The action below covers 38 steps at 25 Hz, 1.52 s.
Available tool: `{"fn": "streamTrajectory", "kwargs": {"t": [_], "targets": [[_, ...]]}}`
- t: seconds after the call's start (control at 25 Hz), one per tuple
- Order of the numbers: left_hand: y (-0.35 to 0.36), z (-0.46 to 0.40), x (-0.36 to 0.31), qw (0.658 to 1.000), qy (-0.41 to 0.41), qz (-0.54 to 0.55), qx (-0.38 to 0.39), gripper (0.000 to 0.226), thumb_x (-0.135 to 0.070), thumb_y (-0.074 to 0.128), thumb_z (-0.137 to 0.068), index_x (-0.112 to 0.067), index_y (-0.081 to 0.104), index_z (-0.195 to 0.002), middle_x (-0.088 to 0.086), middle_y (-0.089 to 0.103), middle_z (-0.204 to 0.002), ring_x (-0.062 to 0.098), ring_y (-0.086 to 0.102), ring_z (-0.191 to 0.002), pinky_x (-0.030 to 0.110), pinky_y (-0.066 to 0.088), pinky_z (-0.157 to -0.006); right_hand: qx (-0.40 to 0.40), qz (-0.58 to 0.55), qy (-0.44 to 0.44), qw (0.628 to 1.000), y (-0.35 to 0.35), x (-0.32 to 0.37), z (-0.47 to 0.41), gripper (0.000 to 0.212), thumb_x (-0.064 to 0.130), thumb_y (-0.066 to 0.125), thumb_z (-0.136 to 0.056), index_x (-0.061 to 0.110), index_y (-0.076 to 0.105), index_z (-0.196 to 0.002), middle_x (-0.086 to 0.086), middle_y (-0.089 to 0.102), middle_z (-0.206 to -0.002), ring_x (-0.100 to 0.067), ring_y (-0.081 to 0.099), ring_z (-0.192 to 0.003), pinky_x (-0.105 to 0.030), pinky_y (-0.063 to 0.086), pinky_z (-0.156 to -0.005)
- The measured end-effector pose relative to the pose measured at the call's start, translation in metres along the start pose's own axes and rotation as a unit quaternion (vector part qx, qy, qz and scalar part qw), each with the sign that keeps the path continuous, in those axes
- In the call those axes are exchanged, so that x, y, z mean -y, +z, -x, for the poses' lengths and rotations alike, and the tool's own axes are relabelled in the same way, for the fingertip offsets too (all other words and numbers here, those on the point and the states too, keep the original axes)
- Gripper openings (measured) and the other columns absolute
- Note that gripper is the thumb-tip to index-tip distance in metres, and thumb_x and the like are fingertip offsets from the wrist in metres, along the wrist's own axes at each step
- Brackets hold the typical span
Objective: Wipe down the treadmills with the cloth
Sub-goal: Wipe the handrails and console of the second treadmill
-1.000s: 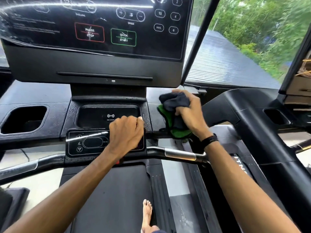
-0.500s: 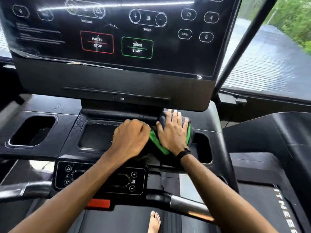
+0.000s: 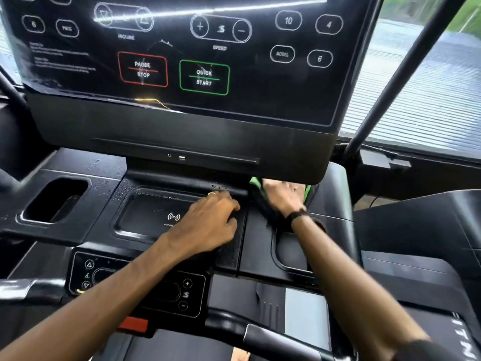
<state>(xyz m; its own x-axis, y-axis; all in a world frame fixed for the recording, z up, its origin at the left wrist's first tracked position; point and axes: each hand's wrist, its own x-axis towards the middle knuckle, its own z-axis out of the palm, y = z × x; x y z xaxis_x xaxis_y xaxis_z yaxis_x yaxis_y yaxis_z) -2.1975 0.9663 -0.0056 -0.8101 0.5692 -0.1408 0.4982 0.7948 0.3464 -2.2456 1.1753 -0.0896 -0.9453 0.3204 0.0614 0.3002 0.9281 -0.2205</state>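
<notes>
Treadmill console tray [image 3: 260, 246], black plastic, under the big touch display [image 3: 182, 61]. Right hand [image 3: 282, 198] is far right on the tray, tucked beneath the display's lower edge, pressing the green-and-dark cloth [image 3: 308, 190] flat on the surface; fingers are hidden under the overhang, so whether they curl into the cloth I cannot tell. Left hand [image 3: 210, 220] rests on the tray beside the wireless charging pad [image 3: 158, 217], fingers loosely curled, holding nothing, apparently bracing.

Step in hand: wiping the ledge behind the right cup holder [image 3: 291, 251]. Water droplets dot the tray around the pad and toward the left cup holder [image 3: 54, 199].

Next move likely calls for drawing the cloth leftward across the wet tray, with the left hand lifted out of its path.
</notes>
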Motion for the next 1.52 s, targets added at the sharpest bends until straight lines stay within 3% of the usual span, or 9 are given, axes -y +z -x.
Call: {"fn": "streamTrajectory", "kwargs": {"t": [0.28, 0.36, 0.56, 0.64, 0.72, 0.84, 1.08, 1.32, 1.52], "targets": [[0.022, -0.024, -0.022, 0.978, 0.1, -0.16, 0.089, 0.07, -0.056, 0.071, -0.08, -0.014, 0.054, -0.134, 0.001, 0.04, -0.141, 0.021, 0.041, -0.132, 0.034, 0.033, -0.111, -0.1, -0.117, -0.067, 0.986, -0.013, -0.034, -0.003, 0.019, 0.035, 0.059, -0.084, 0.019, 0.068, -0.081, -0.011, 0.072, -0.091, -0.035, 0.063, -0.097, -0.036, 0.036, -0.089], [0.022, -0.028, -0.024, 0.976, 0.106, -0.161, 0.099, 0.075, -0.061, 0.074, -0.074, -0.014, 0.057, -0.129, -0.001, 0.043, -0.133, 0.019, 0.047, -0.122, 0.034, 0.041, -0.103, -0.106, -0.089, -0.063, 0.988, -0.016, -0.079, -0.041, 0.043, 0.049, 0.044, -0.081, 0.015, 0.068, -0.089, -0.014, 0.068, -0.092, -0.037, 0.06, -0.095, -0.042, 0.034, -0.094], [0.024, -0.014, -0.018, 0.971, 0.102, -0.184, 0.112, 0.103, -0.075, 0.081, -0.041, -0.008, 0.065, -0.119, 0.006, 0.056, -0.124, 0.025, 0.064, -0.106, 0.034, 0.059, -0.079, -0.025, -0.25, 0.216, 0.944, -0.007, -0.175, -0.02, 0.063, 0.072, 0.037, -0.087, 0.034, 0.049, -0.137, -0.007, 0.058, -0.134, -0.031, 0.053, -0.124, -0.046, 0.041, -0.104], [0.02, -0.015, -0.026, 0.971, 0.108, -0.177, 0.12, 0.106, -0.07, 0.083, -0.05, -0.01, 0.057, -0.133, 0.005, 0.048, -0.137, 0.024, 0.057, -0.121, 0.035, 0.055, -0.091, 0.005, -0.299, 0.326, 0.897, 0.0, -0.18, 0.025, 0.067, 0.07, 0.034, -0.091, 0.03, 0.039, -0.144, -0.017, 0.054, -0.138, -0.039, 0.051, -0.124, -0.049, 0.039, -0.104], [0.018, -0.017, -0.033, 0.971, 0.098, -0.177, 0.128, 0.103, -0.066, 0.08, -0.061, -0.013, 0.047, -0.143, 0.001, 0.037, -0.146, 0.02, 0.044, -0.131, 0.034, 0.047, -0.1, 0.025, -0.192, 0.366, 0.91, 0.005, -0.151, 0.062, 0.077, 0.071, 0.028, -0.092, 0.019, 0.032, -0.149, -0.025, 0.046, -0.142, -0.044, 0.046, -0.127, -0.056, 0.035, -0.106], [0.019, -0.018, -0.036, 0.97, 0.089, -0.181, 0.138, 0.104, -0.066, 0.078, -0.066, -0.016, 0.04, -0.148, 0.0, 0.029, -0.15, 0.017, 0.037, -0.136, 0.034, 0.044, -0.103, -0.013, -0.03, 0.304, 0.952, -0.003, -0.097, 0.069, 0.083, 0.067, 0.029, -0.093, 0.008, 0.026, -0.152, -0.037, 0.029, -0.149, -0.054, 0.032, -0.134, -0.066, 0.024, -0.107], [0.023, -0.017, -0.038, 0.966, 0.071, -0.199, 0.148, 0.109, -0.073, 0.072, -0.067, -0.021, 0.029, -0.152, -0.005, 0.011, -0.157, 0.014, 0.023, -0.144, 0.032, 0.043, -0.107, 0.034, -0.052, 0.243, 0.968, -0.015, -0.106, -0.056, 0.08, 0.061, 0.022, -0.094, 0.01, 0.017, -0.156, -0.036, 0.01, -0.157, -0.058, 0.012, -0.141, -0.068, 0.007, -0.114], [0.024, -0.012, -0.034, 0.968, 0.075, -0.198, 0.135, 0.109, -0.078, 0.061, -0.073, -0.026, 0.017, -0.158, -0.005, 0.001, -0.163, 0.014, 0.015, -0.15, 0.031, 0.033, -0.114, -0.002, -0.065, -0.073, 0.995, -0.013, -0.075, 0.026, 0.072, 0.057, 0.046, -0.092, 0.014, 0.039, -0.149, -0.015, 0.021, -0.162, -0.044, 0.015, -0.147, -0.054, 0.007, -0.121], [0.026, -0.011, -0.028, 0.974, 0.074, -0.174, 0.125, 0.11, -0.081, 0.063, -0.068, -0.03, 0.021, -0.157, -0.01, 0.002, -0.162, 0.013, 0.021, -0.147, 0.031, 0.034, -0.113, 0.045, -0.063, 0.122, 0.99, -0.009, -0.132, 0.048, 0.08, 0.069, 0.03, -0.09, 0.03, 0.011, -0.158, -0.012, 0.005, -0.165, -0.046, 0.008, -0.148, -0.064, 0.005, -0.115]]}}
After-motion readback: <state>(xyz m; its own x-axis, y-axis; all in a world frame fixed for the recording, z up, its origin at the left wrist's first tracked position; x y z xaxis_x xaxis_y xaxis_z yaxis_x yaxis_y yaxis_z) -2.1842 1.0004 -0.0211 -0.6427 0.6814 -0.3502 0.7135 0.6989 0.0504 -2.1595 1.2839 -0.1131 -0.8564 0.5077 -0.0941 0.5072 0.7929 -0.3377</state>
